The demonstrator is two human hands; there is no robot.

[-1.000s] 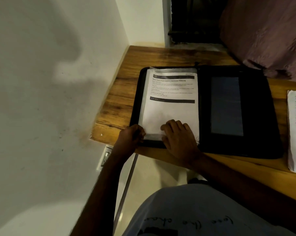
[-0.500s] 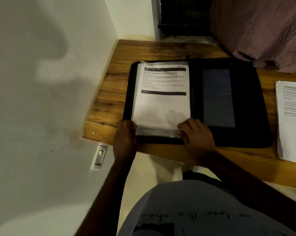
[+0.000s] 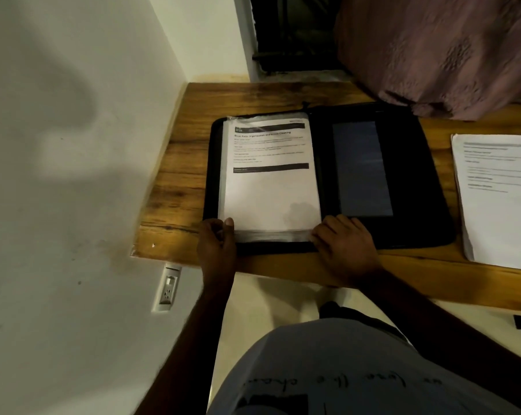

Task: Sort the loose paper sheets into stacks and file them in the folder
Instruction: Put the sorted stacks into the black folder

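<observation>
- Sheets (image 3: pixel 271 178): centre frame, in the open folder (image 3: pixel 415 205); thin, limp, slippery in plastic.
- Left hand (image 3: pixel 218 244) pinches the lower-left corner; right hand (image 3: pixel 343 241) presses flat, lower-right.
- Hold by edges.
- Loose stack (image 3: pixel 498 199): right edge.

1. White wall (image 3: pixel 73 175) on the left, scuffed, with a soft shadow across it.
2. Wall outlet (image 3: pixel 167 288) mounted below the desk edge.
3. Wooden desk (image 3: pixel 178 163) pushed into the corner against the wall.
4. Dark window opening (image 3: pixel 295 34) behind the desk.
5. Pinkish curtain (image 3: pixel 439 52) hanging top right, its hem resting on the desk.
6. Pale floor (image 3: pixel 268 298) under the desk; lighting is dim.
</observation>
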